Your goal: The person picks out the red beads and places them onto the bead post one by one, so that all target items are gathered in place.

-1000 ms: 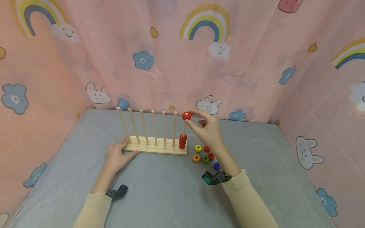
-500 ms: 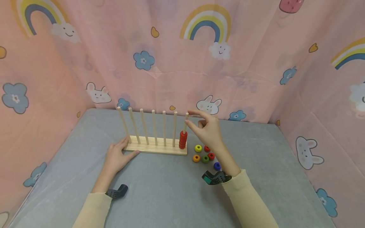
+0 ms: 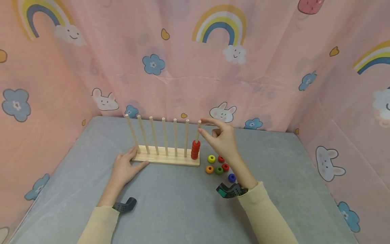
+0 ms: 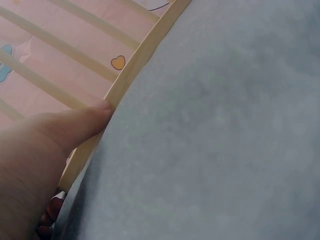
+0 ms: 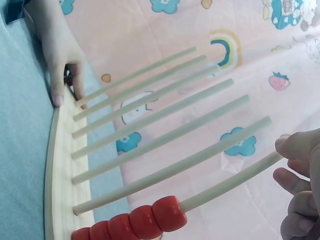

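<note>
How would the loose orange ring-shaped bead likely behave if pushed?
The orange ring-shaped bead lies hole upward, so a push would probably slide it. Its round outline suggests it could roll if tipped on edge. Small and pierced, it is likely light.

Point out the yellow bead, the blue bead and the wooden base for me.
Yellow bead (image 3: 211,161), head view: its near side, below the hole.
Blue bead (image 3: 231,180), head view: its near side.
Wooden base (image 3: 161,159), head view: its top face.

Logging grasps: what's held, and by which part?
The left hand holds the wooden base by its left end; the right hand, open by the rightmost peg, appears to hold nothing.
</note>
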Demonstrator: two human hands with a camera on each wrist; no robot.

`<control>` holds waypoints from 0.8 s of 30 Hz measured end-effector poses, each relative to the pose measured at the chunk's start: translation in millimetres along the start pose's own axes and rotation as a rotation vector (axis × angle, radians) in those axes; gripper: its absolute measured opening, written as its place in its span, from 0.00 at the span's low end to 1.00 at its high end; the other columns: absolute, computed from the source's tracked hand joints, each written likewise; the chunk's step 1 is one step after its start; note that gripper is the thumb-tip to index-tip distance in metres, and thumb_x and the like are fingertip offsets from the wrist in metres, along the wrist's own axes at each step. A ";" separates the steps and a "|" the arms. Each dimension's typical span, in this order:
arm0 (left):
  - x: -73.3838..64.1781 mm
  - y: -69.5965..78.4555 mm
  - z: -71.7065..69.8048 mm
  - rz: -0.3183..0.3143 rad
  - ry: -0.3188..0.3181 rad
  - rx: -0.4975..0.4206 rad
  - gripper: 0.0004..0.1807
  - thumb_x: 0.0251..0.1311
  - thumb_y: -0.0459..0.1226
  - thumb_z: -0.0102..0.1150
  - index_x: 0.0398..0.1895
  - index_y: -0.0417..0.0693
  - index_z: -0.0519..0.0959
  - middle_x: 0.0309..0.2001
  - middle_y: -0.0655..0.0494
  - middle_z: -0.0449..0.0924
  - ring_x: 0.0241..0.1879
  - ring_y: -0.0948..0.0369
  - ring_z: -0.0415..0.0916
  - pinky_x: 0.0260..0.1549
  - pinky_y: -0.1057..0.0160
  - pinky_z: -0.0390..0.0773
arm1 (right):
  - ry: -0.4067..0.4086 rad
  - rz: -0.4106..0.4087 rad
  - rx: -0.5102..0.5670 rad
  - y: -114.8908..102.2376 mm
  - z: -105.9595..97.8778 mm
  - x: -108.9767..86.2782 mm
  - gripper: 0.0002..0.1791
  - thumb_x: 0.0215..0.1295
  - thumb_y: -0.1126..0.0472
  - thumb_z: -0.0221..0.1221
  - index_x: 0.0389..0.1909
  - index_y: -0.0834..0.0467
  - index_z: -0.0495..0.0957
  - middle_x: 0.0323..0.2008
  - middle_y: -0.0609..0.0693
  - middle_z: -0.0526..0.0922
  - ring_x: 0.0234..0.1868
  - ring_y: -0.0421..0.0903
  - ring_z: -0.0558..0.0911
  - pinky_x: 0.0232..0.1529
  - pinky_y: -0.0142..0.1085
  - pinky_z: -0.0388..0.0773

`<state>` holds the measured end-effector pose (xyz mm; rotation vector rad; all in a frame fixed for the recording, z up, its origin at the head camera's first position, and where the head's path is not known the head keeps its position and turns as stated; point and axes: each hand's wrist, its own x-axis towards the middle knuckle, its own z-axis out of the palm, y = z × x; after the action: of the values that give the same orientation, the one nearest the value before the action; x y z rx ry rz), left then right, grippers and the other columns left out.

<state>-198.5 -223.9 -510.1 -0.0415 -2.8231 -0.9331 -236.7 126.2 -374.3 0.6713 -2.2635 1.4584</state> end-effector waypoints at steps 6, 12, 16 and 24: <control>-0.6 1.1 -0.8 -0.001 -0.003 -0.001 0.49 0.63 0.52 0.75 0.79 0.36 0.66 0.77 0.37 0.66 0.55 0.37 0.72 0.52 0.42 0.71 | 0.002 0.005 -0.005 5.5 -1.8 -3.3 0.19 0.66 0.68 0.72 0.58 0.60 0.87 0.50 0.57 0.90 0.10 0.38 0.56 0.16 0.30 0.54; -0.2 2.1 -1.0 -0.004 -0.006 0.004 0.49 0.63 0.53 0.74 0.79 0.36 0.66 0.77 0.37 0.66 0.56 0.38 0.72 0.52 0.43 0.71 | 0.016 0.099 -0.016 19.8 -10.0 -17.6 0.17 0.68 0.65 0.72 0.56 0.59 0.87 0.35 0.56 0.87 0.10 0.37 0.55 0.14 0.30 0.54; 0.2 1.3 -0.3 -0.002 -0.003 -0.001 0.49 0.63 0.52 0.75 0.79 0.36 0.66 0.77 0.37 0.66 0.57 0.37 0.72 0.52 0.43 0.71 | 0.011 0.174 -0.023 35.4 -18.1 -32.9 0.15 0.69 0.62 0.71 0.56 0.57 0.87 0.28 0.56 0.82 0.11 0.37 0.55 0.14 0.31 0.54; -0.6 0.8 -0.3 -0.003 0.002 -0.006 0.49 0.63 0.52 0.75 0.79 0.37 0.65 0.77 0.37 0.66 0.56 0.37 0.72 0.53 0.42 0.71 | 0.014 0.289 -0.057 71.0 -33.9 -63.1 0.15 0.71 0.60 0.70 0.57 0.57 0.86 0.49 0.58 0.89 0.09 0.35 0.56 0.12 0.31 0.57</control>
<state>-197.8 -223.4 -509.5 -0.0376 -2.8196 -0.9419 -223.8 194.5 -447.5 0.3252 -2.4600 1.5101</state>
